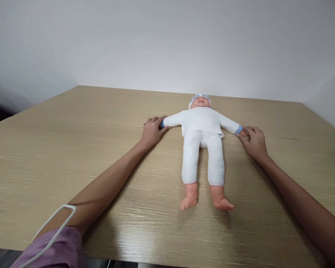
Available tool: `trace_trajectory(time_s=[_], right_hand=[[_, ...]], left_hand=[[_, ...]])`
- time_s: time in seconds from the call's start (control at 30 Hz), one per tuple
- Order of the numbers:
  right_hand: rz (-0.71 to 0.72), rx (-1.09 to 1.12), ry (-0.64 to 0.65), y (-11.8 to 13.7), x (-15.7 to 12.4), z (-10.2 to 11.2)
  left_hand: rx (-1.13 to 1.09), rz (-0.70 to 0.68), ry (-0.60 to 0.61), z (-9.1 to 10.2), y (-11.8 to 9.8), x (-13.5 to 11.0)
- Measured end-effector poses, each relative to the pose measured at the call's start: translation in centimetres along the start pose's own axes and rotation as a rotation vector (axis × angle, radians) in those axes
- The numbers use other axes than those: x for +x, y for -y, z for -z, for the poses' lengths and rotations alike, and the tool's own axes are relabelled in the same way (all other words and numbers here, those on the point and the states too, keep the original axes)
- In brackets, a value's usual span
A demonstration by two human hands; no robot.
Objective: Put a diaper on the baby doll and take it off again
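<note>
A baby doll (202,134) in a white suit and white cap lies on its back on the wooden table (72,149), head away from me, bare feet toward me, arms spread. My left hand (152,130) is closed around the doll's arm end at its blue cuff on the left. My right hand (254,141) pinches the doll's other hand at the blue cuff on the right. Both my arms stretch out over the table.
A white cable (48,227) loops over my purple sleeve (58,249) at the lower left. A pale wall (167,41) rises behind the table's far edge. The table's near edge runs along the bottom of the view.
</note>
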State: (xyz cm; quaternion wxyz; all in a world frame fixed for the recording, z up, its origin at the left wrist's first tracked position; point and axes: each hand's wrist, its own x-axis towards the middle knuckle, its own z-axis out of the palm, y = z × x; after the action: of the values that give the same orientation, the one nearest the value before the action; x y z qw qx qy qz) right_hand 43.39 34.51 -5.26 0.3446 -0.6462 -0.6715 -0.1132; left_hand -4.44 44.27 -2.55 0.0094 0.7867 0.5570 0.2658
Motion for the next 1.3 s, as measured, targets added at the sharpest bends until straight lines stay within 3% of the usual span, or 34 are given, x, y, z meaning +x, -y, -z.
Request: trace_trajectory(time_s=[0.33, 0.57, 0.7, 0.9, 1.3], right_hand=[[-0.042, 0.047, -0.001, -0.2, 0.4, -0.2], [-0.077, 0.065, -0.044, -0.6, 0.1, -0.1], [-0.122, 0.091, -0.059, -0.8, 0.4, 0.1], [-0.224, 0.167, -0.040, -1.1, 0.5, 0.3], [-0.273, 0.201, 0.006, -0.9, 0.9, 1.1]], left_hand=[[-0.011, -0.020, 0.012, -0.2, 0.2, 0.6], [-0.203, -0.196, 0.046, 1.3, 3.4, 0.2], [-0.204, -0.126, 0.012, 1.9, 4.1, 0.0], [-0.103, -0.126, 0.008, 1.7, 3.9, 0.0], [-0.054, -0.062, -0.035, 1.8, 3.9, -0.4]])
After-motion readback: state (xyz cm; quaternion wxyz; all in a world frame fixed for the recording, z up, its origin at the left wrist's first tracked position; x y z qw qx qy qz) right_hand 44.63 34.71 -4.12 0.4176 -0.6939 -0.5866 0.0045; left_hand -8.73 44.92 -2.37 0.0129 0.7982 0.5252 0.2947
